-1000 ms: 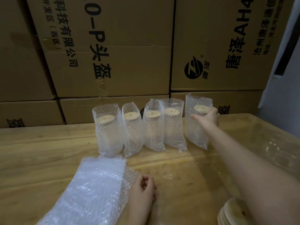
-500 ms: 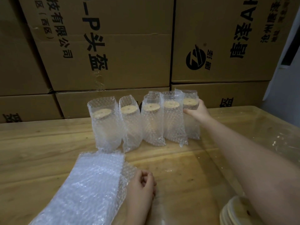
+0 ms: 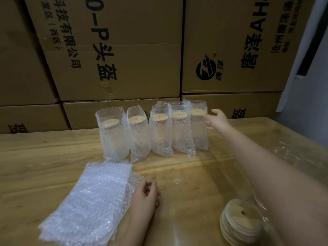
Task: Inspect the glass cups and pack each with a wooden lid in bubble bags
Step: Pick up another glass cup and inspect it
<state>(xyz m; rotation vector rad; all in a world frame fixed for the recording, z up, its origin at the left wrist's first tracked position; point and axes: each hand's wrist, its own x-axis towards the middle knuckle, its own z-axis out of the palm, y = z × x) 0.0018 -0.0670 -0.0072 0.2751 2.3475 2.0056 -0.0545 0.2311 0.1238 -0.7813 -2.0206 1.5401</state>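
Five bagged cups (image 3: 160,132) (each lidded), one lid stack (image 3: 239,226), one bag pile (image 3: 92,201).

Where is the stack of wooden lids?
In the head view, the stack of wooden lids sits low on the right of the table, beside the right forearm, with the left hand and the pile of bubble bags to its left.

One head-worn camera, looking forward and down.
The wide lens sits close over the near side of the counter (image 3: 35,157), with the flat bubble bags (image 3: 92,201) right beneath it, and faces across to stacked cardboard boxes (image 3: 133,50) just behind the far edge; straight edges bow toward the borders.
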